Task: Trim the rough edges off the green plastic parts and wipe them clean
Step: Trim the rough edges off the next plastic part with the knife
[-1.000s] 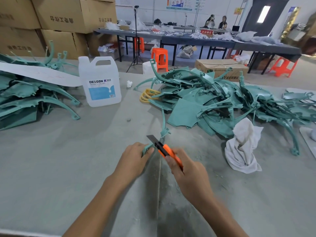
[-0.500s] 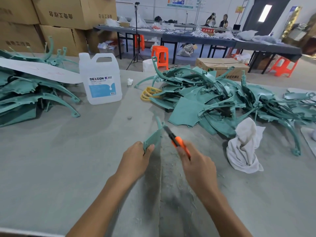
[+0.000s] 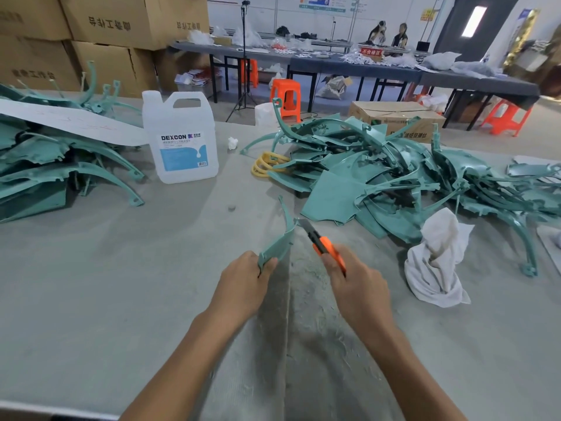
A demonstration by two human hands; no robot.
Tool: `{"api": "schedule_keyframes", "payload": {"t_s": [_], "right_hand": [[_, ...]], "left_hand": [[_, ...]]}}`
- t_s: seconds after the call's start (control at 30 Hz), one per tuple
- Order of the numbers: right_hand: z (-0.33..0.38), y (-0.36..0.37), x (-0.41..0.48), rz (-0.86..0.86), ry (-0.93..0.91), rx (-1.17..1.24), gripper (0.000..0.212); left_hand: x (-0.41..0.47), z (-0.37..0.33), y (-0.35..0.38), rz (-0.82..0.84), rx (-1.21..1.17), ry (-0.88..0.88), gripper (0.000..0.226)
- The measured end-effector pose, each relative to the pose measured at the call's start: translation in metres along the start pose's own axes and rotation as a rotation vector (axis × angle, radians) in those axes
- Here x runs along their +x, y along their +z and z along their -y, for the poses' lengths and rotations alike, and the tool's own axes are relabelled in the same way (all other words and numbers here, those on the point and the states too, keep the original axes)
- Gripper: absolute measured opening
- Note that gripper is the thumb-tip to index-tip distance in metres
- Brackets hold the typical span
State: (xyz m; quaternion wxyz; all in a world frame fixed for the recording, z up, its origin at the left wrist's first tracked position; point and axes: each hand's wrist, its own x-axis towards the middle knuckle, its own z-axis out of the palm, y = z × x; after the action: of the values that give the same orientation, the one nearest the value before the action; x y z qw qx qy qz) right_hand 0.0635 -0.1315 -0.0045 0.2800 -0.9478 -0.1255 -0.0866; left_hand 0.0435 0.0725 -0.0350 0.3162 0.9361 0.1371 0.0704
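Where the left hand [image 3: 243, 284] meets the lower end of the curved green part [image 3: 280, 238], only the thumb and knuckles show. Its fingers are clenched round the piece but hidden behind the back of the hand. The part's narrow tip rises above the bench [image 3: 106, 284], between the two hands.

The right hand [image 3: 358, 287] grips an orange utility knife [image 3: 328, 250], with its fingers wrapped round the handle, most of which is buried in the fist. The dark blade points up and to the left, with its tip at the part's right edge. Whether the blade actually bites into the plastic is too fine to tell. Both forearms are cut off by the lower edge of the view.

A crumpled white cloth [image 3: 437, 262] lies on the bench to the right of the knife hand, against the foot of a large pile of green parts [image 3: 379, 177] that runs out of view on the right. A second pile [image 3: 45, 165] is cut off at the left, partly covered by a white sheet [image 3: 60, 120]. Between the piles stands a translucent jug [image 3: 182, 141] labelled DEXCON, and its smaller print is unreadable. A yellow looped item [image 3: 267, 164] is half buried under the larger pile, and I cannot tell what it is.
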Motion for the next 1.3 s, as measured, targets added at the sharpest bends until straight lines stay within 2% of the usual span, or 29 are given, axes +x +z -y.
{"api": "schedule_keyframes", "payload": {"t_s": [0.1,0.2,0.23,0.33,0.4,0.47,0.5,0.57,0.63,0.7,0.8,0.9,1.0,1.03,1.17,1.23,1.27,1.3], "right_hand": [[0.002,-0.003,-0.008,-0.061,-0.086,0.082,0.039],[0.015,0.006,-0.024,-0.029,-0.229,0.065,0.035],[0.015,0.008,-0.022,-0.013,-0.211,0.061,0.033],[0.005,0.005,-0.006,0.028,-0.009,0.153,0.027],[-0.001,0.001,-0.002,0.018,0.085,0.297,0.02],[0.005,-0.003,-0.007,0.007,0.079,0.485,0.016],[0.011,-0.005,-0.011,0.013,0.048,0.573,0.018],[0.022,-0.009,-0.016,0.08,-0.017,0.706,0.037],[0.031,-0.012,-0.018,0.153,-0.081,0.755,0.056],[0.038,-0.018,-0.017,0.146,-0.111,0.779,0.053],[0.036,-0.033,-0.012,0.098,-0.051,0.975,0.032],[0.028,-0.043,-0.004,0.106,0.052,1.363,0.019],[0.027,-0.047,-0.001,0.187,0.193,1.7,0.028],[0.028,-0.047,-0.001,0.243,0.232,1.808,0.031],[0.027,-0.044,-0.006,0.418,0.409,2.216,0.036],[0.029,-0.043,-0.008,0.412,0.503,2.234,0.035],[0.031,-0.043,-0.008,0.384,0.523,2.149,0.038],[0.033,-0.042,-0.009,0.332,0.516,1.989,0.042]], "left_hand": [[0.001,0.001,-0.001,-0.005,-0.018,-0.003,0.044],[0.002,0.0,-0.002,0.006,-0.029,-0.004,0.046],[0.001,-0.002,-0.001,0.009,-0.025,-0.005,0.046],[-0.002,-0.003,-0.003,0.021,-0.009,-0.023,0.045],[-0.005,-0.005,-0.003,0.023,-0.002,-0.025,0.041],[-0.01,-0.009,-0.004,0.019,-0.001,0.015,0.036],[-0.012,-0.012,-0.003,0.008,-0.021,0.063,0.03],[-0.019,-0.02,-0.003,-0.017,-0.048,0.176,0.02],[-0.024,-0.029,-0.004,-0.034,-0.02,0.267,0.04],[-0.028,-0.037,-0.012,-0.103,0.002,0.314,0.044],[-0.035,-0.04,-0.031,-0.298,0.065,0.375,0.034],[-0.047,-0.042,-0.045,-0.456,-0.094,0.523,0.014],[-0.061,-0.05,-0.054,-0.533,-0.266,0.639,0.028],[-0.065,-0.052,-0.057,-0.512,-0.296,0.644,0.032],[-0.074,-0.05,-0.066,-0.203,-0.231,0.519,0.046],[-0.074,-0.048,-0.067,-0.103,-0.161,0.515,0.028],[-0.073,-0.047,-0.066,-0.074,-0.15,0.499,0.023],[-0.073,-0.046,-0.066,-0.073,-0.163,0.471,0.03]]}}
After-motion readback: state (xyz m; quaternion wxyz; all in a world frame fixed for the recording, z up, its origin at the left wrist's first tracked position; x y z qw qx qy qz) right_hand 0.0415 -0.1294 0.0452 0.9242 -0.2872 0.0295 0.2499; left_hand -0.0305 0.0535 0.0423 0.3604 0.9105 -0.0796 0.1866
